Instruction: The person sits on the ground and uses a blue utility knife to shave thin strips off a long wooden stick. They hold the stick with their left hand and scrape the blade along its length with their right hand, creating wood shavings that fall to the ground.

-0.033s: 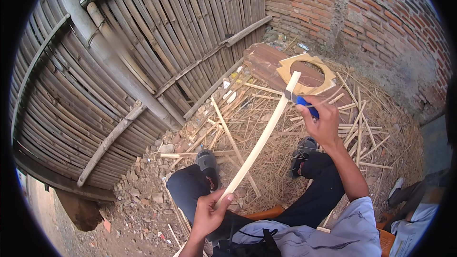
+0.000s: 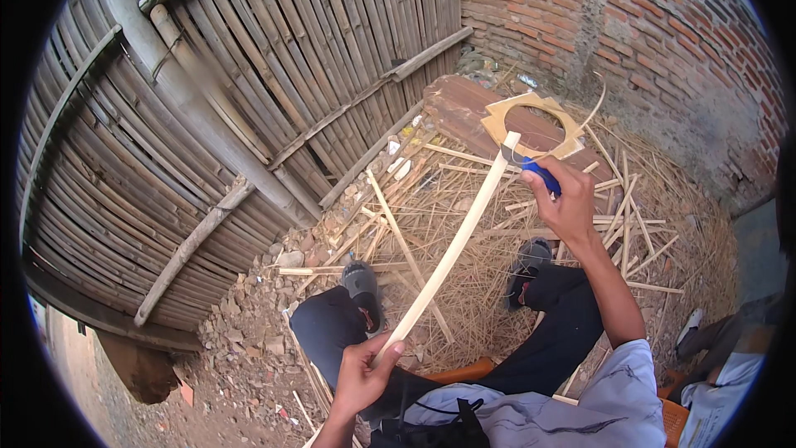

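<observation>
A long pale bamboo strip [image 2: 452, 253] slants up and away in front of me. My left hand [image 2: 363, 376] is closed around its near end, thumb on top, above my left thigh. In my right hand [image 2: 568, 197] is a knife [image 2: 541, 176] with a blue handle, gripped between thumb and fingers. Its dark blade lies across the strip close to the far end, touching it. A thin curved shaving [image 2: 600, 104] stands out beyond the right hand, against the brick wall. My fingers hide part of the handle.
Bamboo shavings [image 2: 473, 282] and loose strips [image 2: 626, 224] litter the ground around my feet. Farther off, a yellowish board with a round hole [image 2: 495, 126] rests on a brown panel [image 2: 452, 104]. A bamboo fence [image 2: 274, 58] and a brick wall [image 2: 663, 50] meet behind. At right sits another person [image 2: 721, 365].
My right hand and the knife have shifted slightly right. A thin curled shaving now shows beyond them at the upper right. My left hand and the strip have barely moved.
</observation>
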Demonstrator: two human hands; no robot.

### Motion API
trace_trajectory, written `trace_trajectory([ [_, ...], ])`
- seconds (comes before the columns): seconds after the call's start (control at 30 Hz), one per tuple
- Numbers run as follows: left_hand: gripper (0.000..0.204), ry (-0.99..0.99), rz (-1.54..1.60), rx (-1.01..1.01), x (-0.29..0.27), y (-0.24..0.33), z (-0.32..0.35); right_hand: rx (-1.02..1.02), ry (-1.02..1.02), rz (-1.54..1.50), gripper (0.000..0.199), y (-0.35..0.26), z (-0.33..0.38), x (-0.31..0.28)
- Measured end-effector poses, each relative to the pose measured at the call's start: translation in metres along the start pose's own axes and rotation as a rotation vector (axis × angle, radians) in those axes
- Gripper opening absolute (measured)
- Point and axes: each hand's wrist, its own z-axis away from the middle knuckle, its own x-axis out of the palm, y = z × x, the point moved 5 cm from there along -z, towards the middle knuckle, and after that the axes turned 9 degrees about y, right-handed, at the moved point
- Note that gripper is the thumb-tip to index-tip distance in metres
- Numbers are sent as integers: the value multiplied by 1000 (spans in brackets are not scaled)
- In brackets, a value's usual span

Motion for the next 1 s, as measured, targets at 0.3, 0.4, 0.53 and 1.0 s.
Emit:
trace_trajectory([
  [0.3, 29, -67, 100, -192, -18, -10, 14, 239, 1, 129, 40, 43, -40, 8],
  [0.4, 29, 12, 82, -183, -31, -22, 23, 286, 130, 177, 44, 120, -61, -23],
  [0.53, 28, 241, 47, -153, -48, -36, 12, 347, -375, 284, 45, 110, -41, -6],
  [1.0, 24, 120, -55, 97, 19, 6, -23, 738, -447, -772, 38, -13, 37, 31],
])
